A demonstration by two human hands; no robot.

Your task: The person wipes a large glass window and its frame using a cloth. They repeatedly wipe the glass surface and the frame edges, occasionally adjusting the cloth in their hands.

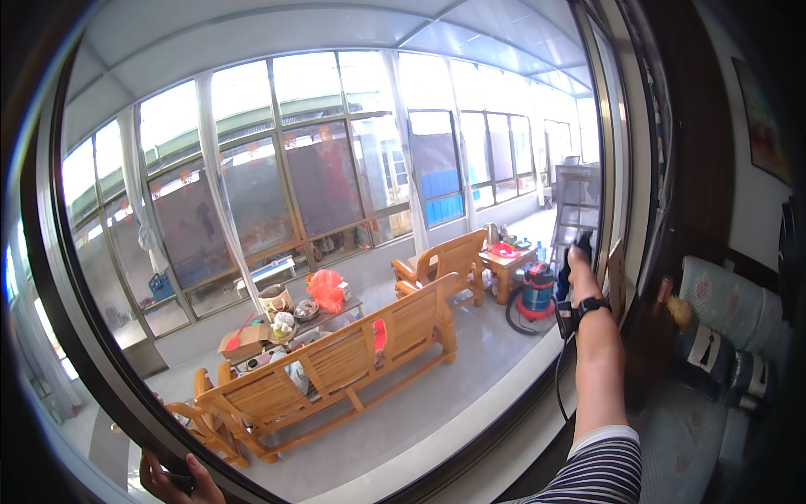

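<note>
A large window with a dark metal frame (119, 384) fills most of the view. At the lower left, my left hand (179, 482) is at the frame's bottom edge, thumb and fingers around it; the picture's rim cuts part of it off. My right arm reaches far out to the window's right side. There my right hand (575, 268) holds what looks like a dark cloth (562, 286), partly hidden by the hand. Around the right wrist is a black strap (592, 305) with a small device (567, 318) and a hanging cable (558, 378).
Beyond the window stand a wooden bench (327, 359), a wooden armchair (450, 264), a cluttered low table (315, 321) and a wet-dry vacuum cleaner (536, 296). A pale sill (453, 416) runs below. A sofa (724, 302) with cushions (708, 346) is on the right.
</note>
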